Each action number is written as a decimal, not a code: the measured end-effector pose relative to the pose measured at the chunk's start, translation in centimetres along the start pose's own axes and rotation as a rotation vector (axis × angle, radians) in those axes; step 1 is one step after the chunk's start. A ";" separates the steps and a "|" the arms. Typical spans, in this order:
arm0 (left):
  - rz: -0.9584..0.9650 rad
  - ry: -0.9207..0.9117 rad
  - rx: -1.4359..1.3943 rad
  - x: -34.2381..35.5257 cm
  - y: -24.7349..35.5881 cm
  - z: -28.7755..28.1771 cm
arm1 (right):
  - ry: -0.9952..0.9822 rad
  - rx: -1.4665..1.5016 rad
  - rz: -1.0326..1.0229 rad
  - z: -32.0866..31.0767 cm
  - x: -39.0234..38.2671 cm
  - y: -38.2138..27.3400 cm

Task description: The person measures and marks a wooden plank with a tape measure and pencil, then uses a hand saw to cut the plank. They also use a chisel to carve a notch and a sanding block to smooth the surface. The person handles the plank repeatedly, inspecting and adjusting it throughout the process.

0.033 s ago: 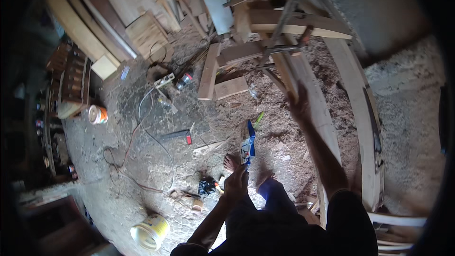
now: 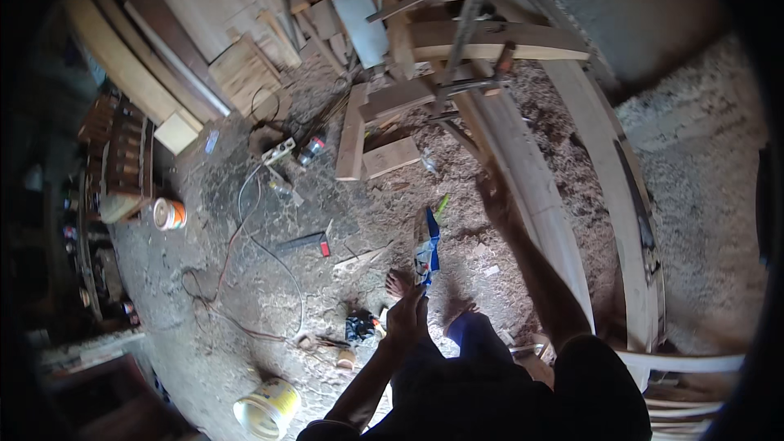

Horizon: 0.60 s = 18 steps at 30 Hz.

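Observation:
My left hand (image 2: 405, 318) is closed around the lower end of a slim blue-and-white plastic packet (image 2: 426, 247), which points away from me above the floor. My right hand (image 2: 496, 202) reaches forward beside a long pale wooden beam (image 2: 535, 180), close to its left edge. Its fingers are dark and blurred, so their grip cannot be made out. Beyond that hand, a metal bar clamp (image 2: 464, 28) with a wooden handle (image 2: 505, 57) lies across the beam's far end.
A second long plank (image 2: 600, 147) runs along the right. Offcuts (image 2: 392, 157) lie ahead amid shavings. On the left are a cable (image 2: 282, 257), a power strip (image 2: 278, 151), an orange-and-white bucket (image 2: 170, 214) and a yellow bucket (image 2: 268, 408). Boards (image 2: 122, 53) lean at the far left.
My right hand has drawn back slightly toward me and to the left along the beam. My left hand keeps the packet in nearly the same place. The view has shifted a little.

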<state>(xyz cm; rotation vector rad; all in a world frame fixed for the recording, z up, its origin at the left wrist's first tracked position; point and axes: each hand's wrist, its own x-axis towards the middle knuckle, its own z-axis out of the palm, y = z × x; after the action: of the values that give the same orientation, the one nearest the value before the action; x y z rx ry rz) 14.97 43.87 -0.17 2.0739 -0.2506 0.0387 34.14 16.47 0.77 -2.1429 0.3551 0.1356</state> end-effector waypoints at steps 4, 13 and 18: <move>0.298 -0.118 0.045 0.1 5.4 1.2 | -0.346 0.866 -0.104 -0.1 -17.0 -2.6; -0.234 -0.320 -0.643 -2.8 17.5 11.5 | 0.215 0.263 -0.117 -6.9 -30.6 7.6; -0.391 -0.751 -0.315 -4.8 22.6 15.8 | 0.367 0.206 -0.143 -8.9 -37.9 10.3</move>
<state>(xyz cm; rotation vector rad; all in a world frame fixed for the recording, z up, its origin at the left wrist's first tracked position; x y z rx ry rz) 4.70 20.26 10.78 1.7089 -0.2742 -0.9664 -5.45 11.26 6.33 -1.9753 0.4063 -0.3661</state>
